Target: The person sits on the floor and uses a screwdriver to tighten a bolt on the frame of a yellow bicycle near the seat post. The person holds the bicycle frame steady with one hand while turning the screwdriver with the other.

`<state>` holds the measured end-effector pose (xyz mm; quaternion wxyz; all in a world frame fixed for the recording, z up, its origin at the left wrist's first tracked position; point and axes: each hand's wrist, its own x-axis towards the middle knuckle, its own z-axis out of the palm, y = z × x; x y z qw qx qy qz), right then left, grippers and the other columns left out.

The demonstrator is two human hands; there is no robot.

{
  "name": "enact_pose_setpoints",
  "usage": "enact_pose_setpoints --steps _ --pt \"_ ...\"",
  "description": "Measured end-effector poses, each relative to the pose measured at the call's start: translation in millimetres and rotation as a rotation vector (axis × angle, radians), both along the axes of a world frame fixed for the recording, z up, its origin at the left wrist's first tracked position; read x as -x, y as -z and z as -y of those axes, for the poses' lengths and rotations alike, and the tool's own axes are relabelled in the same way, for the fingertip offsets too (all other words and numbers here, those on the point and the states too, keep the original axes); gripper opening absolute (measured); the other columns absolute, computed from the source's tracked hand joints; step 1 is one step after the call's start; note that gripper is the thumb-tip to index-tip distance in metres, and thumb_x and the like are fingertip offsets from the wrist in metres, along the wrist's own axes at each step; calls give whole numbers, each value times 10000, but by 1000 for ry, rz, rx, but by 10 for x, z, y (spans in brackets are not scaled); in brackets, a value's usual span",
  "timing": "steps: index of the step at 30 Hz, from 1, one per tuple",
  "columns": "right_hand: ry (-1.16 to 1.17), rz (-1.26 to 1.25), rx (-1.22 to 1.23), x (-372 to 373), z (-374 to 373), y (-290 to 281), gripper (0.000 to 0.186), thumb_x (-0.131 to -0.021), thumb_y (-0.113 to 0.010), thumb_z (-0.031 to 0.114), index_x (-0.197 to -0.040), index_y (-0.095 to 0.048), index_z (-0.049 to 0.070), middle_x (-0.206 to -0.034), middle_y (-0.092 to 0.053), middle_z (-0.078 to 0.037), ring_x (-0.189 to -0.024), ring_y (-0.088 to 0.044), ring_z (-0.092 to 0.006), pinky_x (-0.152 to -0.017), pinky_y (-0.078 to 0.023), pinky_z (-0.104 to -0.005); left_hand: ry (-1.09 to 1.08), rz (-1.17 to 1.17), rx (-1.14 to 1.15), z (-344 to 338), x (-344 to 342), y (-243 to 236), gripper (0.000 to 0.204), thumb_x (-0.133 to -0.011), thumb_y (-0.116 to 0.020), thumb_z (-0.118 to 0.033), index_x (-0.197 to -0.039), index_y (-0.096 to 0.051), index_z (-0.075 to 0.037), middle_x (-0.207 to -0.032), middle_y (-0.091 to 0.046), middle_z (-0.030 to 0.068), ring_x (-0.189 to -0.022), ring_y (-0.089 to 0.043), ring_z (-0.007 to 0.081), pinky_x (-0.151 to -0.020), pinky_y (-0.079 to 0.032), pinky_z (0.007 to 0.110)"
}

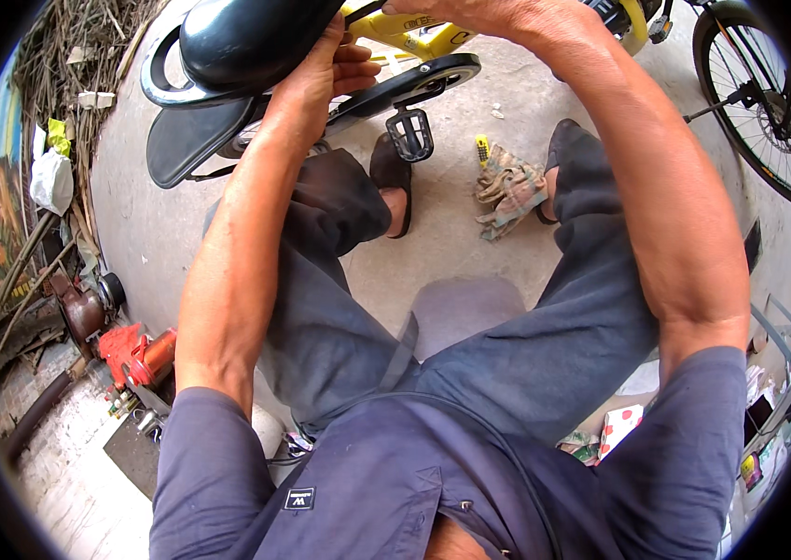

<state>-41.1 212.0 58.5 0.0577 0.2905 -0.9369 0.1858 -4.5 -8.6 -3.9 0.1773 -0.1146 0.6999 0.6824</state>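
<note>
Head view, top: whether the left hand (328,70) or right hand (465,11) grips cannot be told. Pushed unevenly, the yellow bike (433,43) could be tipped.

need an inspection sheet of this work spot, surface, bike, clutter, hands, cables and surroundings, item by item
surface: pale grey floor, small white scrap on it
job's things: yellow bicycle frame, partly cut off by the top edge; glossy black seat; black pedal
clutter: crumpled rag by the person's right foot, with a small yellow-and-black item at its far end
left hand: at the edge of the black seat, fingers in view; grip unclear
right hand: near the yellow frame, cut off by the top edge; grip unclear
cables: what look like thin dark cords at lower left, ends hidden
surroundings: spoked wheel at right; dried plant stalks at upper left
</note>
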Motion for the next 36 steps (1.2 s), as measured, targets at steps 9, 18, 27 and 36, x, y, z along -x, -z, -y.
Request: enact_pose_setpoints --steps 9,18,27,36 --pt "1 15 64 46 -69 385 271 -815 -593 376 -818 -694 124 -703 -652 -111 -715 -647 -292 -674 -485 -413 -13 -39 -32 -97 -30 -29 489 -913 -566 -450 -1088 -539 6 -900 -609 131 -814 -665 227 -725 -567 316" --pt "117 273 208 -91 -177 149 311 -815 -606 379 -805 -698 82 -664 -641 -140 -647 -636 -302 -649 -492 -397 -13 -6 -21 -60 18 -23 540 -880 -581 -498 -1081 -529 1 -890 -614 110 -806 -659 189 -719 -560 288" --pt "165 359 305 -138 -83 382 301 -810 -634 369 -891 -710 90 -699 -643 -158 -640 -620 -257 -636 -479 -368 14 -50 13 -133 -84 -116 400 -914 -603 -357 -1099 -522 -12 -917 -616 108 -826 -655 179 -740 -554 283" --pt "198 484 381 -127 -128 414 275 -815 -648 333 -820 -695 62 -601 -593 -129 -542 -553 -180 -559 -446 -340 0 -31 22 -106 -83 -62 312 -920 -605 -237 -1099 -512 1 -926 -615 99 -832 -652 170 -750 -547 282"
